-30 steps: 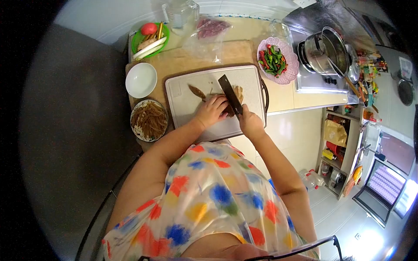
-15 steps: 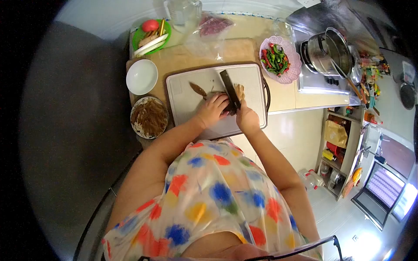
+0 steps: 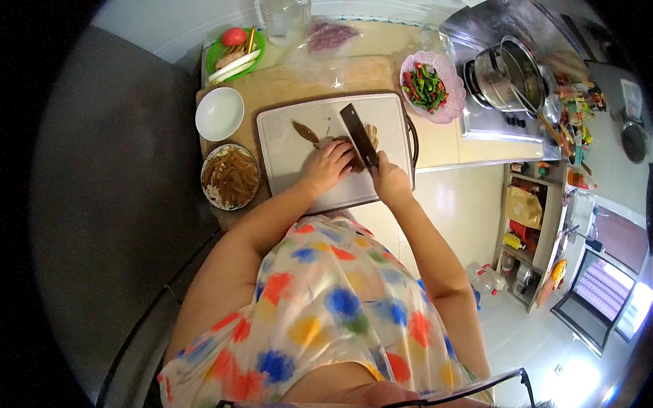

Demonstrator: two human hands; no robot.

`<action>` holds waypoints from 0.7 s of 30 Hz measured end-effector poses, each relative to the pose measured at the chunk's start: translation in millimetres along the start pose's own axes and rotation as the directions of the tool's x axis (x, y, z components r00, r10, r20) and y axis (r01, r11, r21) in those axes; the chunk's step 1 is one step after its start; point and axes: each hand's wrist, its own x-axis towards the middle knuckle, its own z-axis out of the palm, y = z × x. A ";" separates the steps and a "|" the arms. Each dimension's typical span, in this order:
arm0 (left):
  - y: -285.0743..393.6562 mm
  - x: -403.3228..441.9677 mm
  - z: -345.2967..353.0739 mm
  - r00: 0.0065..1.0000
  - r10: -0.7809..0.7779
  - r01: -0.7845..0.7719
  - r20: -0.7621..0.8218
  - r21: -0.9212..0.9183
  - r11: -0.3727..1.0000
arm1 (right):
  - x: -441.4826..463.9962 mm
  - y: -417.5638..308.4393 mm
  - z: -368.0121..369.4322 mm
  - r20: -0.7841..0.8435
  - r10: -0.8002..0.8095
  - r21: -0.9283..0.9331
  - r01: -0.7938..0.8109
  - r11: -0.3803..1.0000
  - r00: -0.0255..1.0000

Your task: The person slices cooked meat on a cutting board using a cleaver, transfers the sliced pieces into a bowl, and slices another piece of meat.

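Note:
On the white cutting board [image 3: 286, 163], my right hand [image 3: 391, 180] is closed round the handle of a dark cleaver [image 3: 359, 136]. The blade points away from me and leans to the left. My left hand [image 3: 330, 164] has its fingers curled over a brown piece of food [image 3: 357, 163] just left of the blade, and mostly hides it. Thin cut strips [image 3: 371, 133] of the same food lie right of the blade. A separate pointed brown piece [image 3: 306, 132] rests beyond my left hand.
Left of the board stand a white bowl [image 3: 220, 113] and a bowl of brown strips [image 3: 230, 178]. Behind it are a green plate of vegetables [image 3: 215, 51] and bagged meat [image 3: 330, 35]. Right are a pink dish [image 3: 454, 102] of chopped peppers and a pot [image 3: 495, 78] on the stove.
The cleaver has shifted slightly left at its tip and its flat face shows more. My right hand has moved slightly right. My left hand stays on the brown food.

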 end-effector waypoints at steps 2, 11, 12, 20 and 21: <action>-0.8 -1.2 0.3 0.998 -0.022 0.024 0.054 -0.042 0.999 | -1.7 -4.1 -3.8 0.083 0.012 -0.017 -0.010 1.000 0.996; -2.5 -3.0 5.0 0.999 -0.031 0.031 -0.012 -0.058 0.998 | 0.1 -5.0 5.7 0.101 -0.078 -0.082 0.086 0.993 0.992; -2.3 -2.3 2.9 0.999 -0.035 0.036 0.007 -0.051 0.998 | 0.7 -8.6 3.5 0.128 -0.055 -0.097 0.068 0.993 0.990; -1.3 1.9 -7.8 0.997 -0.018 0.021 0.071 -0.033 0.999 | 12.1 -15.6 11.0 0.121 -0.035 -0.088 0.045 0.995 0.992; -3.9 2.5 -6.4 0.998 -0.039 0.040 0.046 -0.026 0.999 | 16.2 -17.3 13.4 0.105 -0.036 -0.080 0.045 0.996 0.994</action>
